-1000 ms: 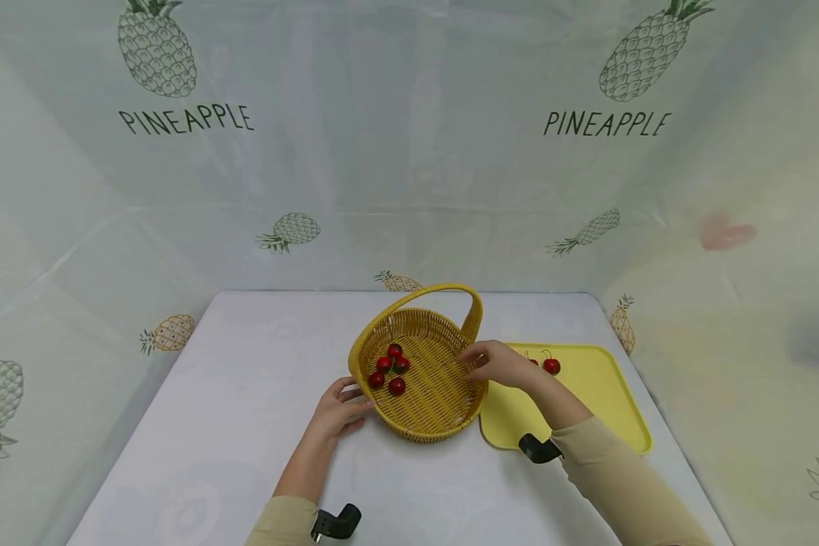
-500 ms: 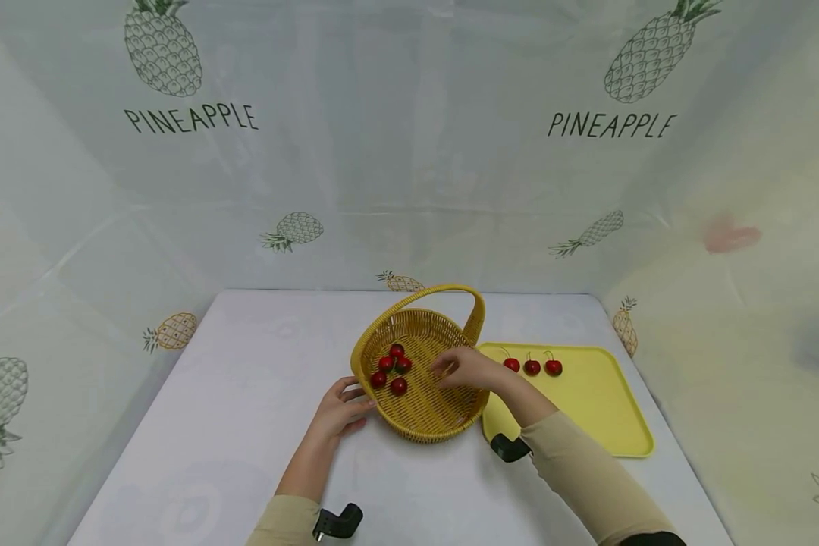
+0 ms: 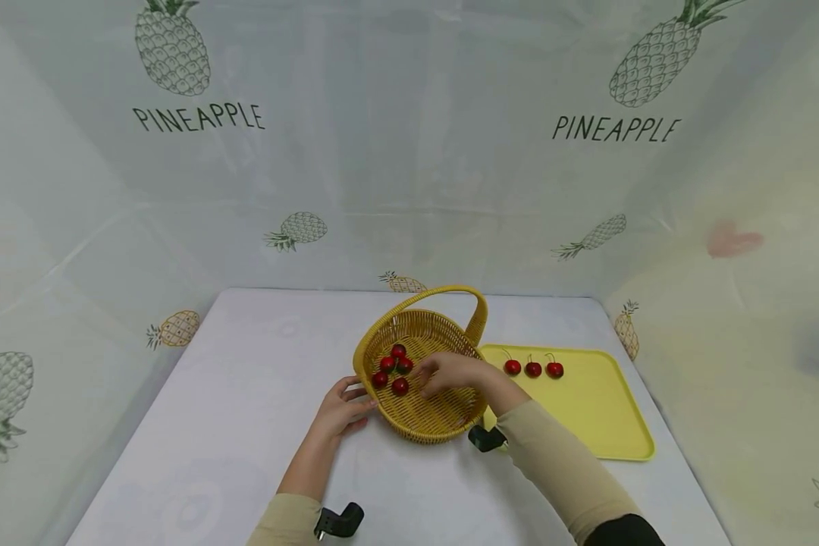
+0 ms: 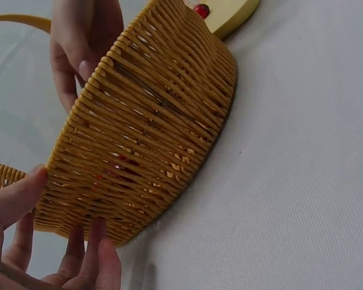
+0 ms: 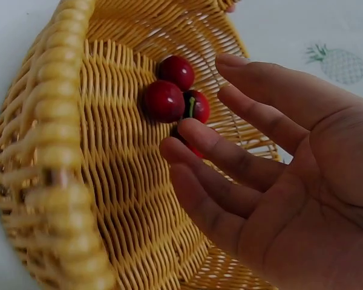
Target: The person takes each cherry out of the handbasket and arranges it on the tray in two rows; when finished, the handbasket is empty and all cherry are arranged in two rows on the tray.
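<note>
While our left hand grips the basket and our right hand, loose and empty, hangs inside it, we judge the cherries at the basket's left light, firm, slippery, best pinched round their sides.

Basket sits mid-table, toward the far edge, with five cherries clustered in its left half; left hand at its left side, right hand in over the right rim, just right of the cluster. Tray lies on the table directly right of the basket, three more cherries in a side-by-side row along its far edge, toward the left corner. Printed sheet hangs behind the table.
</note>
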### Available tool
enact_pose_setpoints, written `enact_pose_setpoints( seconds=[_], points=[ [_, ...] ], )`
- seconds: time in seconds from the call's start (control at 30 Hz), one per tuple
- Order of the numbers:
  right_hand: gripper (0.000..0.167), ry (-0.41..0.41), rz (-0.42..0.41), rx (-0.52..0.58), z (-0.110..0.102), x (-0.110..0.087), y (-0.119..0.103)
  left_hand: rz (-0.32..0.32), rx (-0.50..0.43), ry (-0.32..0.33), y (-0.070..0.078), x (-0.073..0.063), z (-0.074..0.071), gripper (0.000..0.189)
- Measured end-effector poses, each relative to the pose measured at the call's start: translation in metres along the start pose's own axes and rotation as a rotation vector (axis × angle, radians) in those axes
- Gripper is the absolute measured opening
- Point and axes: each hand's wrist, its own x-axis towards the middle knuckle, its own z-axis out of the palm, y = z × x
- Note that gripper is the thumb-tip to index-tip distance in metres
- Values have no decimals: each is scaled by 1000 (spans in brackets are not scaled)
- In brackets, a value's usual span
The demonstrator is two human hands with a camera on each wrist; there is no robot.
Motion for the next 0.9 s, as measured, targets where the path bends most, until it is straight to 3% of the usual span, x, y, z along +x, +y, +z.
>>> enact_pose_setpoints(
  seconds=[0.27, 0.57, 0.9],
  points=[
    [42, -34, 30, 61, 7, 16, -3, 3, 2, -8, 3, -2, 1, 56],
    [45, -34, 80, 72, 14, 27, -5, -7, 2, 11, -20, 19, -4, 55],
    [45, -38, 117, 109, 21, 37, -4, 0, 4, 8, -25, 23, -6, 54]
  ],
)
